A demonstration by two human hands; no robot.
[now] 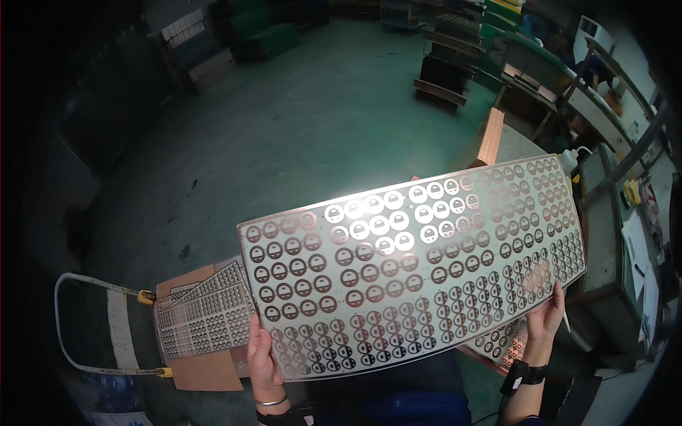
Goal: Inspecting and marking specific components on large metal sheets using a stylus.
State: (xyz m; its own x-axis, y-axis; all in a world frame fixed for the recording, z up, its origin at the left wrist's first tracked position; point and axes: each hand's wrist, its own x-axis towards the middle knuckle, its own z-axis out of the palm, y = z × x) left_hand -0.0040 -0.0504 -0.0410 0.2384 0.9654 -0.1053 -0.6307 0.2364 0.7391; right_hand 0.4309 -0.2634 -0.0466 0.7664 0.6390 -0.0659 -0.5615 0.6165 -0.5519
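Note:
A large, thin circuit board panel (426,273) with rows of coppery ring shapes is held up before me, tilted so that light glares off its upper middle. My left hand (263,355) grips its lower left edge, thumb on the face. Near the lower right corner, my right hand (545,316) has hold of the same panel. The fingers behind the sheet are hidden. Similar patterned panels (202,319) lie on brown cardboard (206,373) to the left, partly covered by the held one. Below the right part of it, another patterned panel (497,344) shows.
A cart with a bent metal handle (60,319) carries the stack at left. To the right stand a cabinet (604,206), a white bottle (570,160) and hanging papers (643,263). A brown block (490,138) rises behind the panel. Racks (444,71) and a person (597,71) are farther off.

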